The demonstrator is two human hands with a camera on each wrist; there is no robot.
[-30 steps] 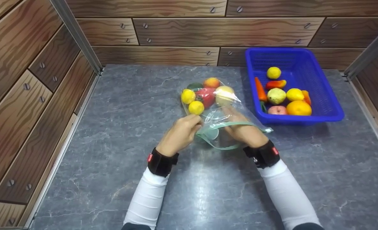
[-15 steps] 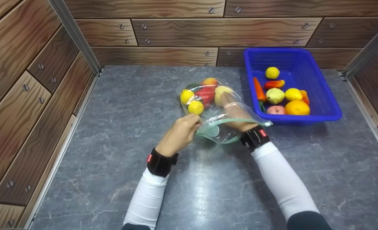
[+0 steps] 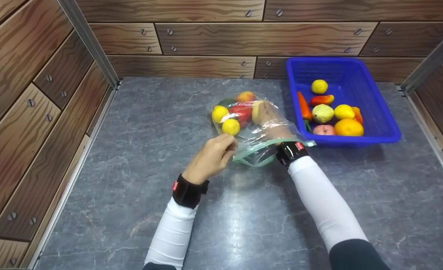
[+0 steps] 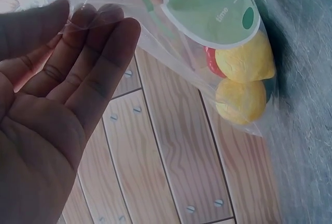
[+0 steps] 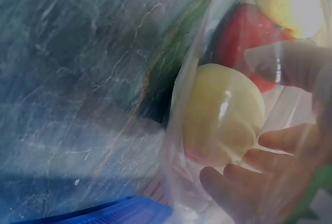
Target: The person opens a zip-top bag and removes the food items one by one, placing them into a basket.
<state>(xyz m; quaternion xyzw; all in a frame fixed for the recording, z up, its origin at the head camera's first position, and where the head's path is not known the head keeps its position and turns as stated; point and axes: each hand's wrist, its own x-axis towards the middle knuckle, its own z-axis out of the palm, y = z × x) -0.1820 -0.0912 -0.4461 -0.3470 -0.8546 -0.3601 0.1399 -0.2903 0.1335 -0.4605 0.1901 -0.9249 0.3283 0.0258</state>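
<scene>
Fruit bag mid-worktop, blue basket (image 3: 388, 135) by the right edge.
Left hand (image 3: 210, 159) pinches the bag (image 3: 261, 150) rim; right hand (image 3: 277, 123) inside, fingers curled round a pale fruit (image 5: 223, 115).

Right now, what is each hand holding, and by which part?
The left hand pinches the clear bag at its green rim. The right hand is inside the bag, fingers around a pale yellow fruit.
</scene>
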